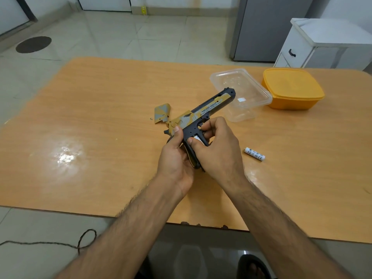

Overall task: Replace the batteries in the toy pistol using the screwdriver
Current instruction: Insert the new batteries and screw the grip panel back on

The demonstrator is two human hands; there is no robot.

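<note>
A black and tan camouflage toy pistol is held above the wooden table, barrel pointing up and right. My left hand grips its grip from below, thumb on the frame. My right hand pinches a white battery at the open grip compartment. A second white battery lies on the table to the right. The camouflage grip cover lies just left of the pistol, with a tiny screw beside it. No screwdriver is in view.
A clear plastic container stands behind the pistol, and an orange lidded box sits to its right. A white cabinet and a grey appliance stand beyond the table. A cord lies on the floor at the near left.
</note>
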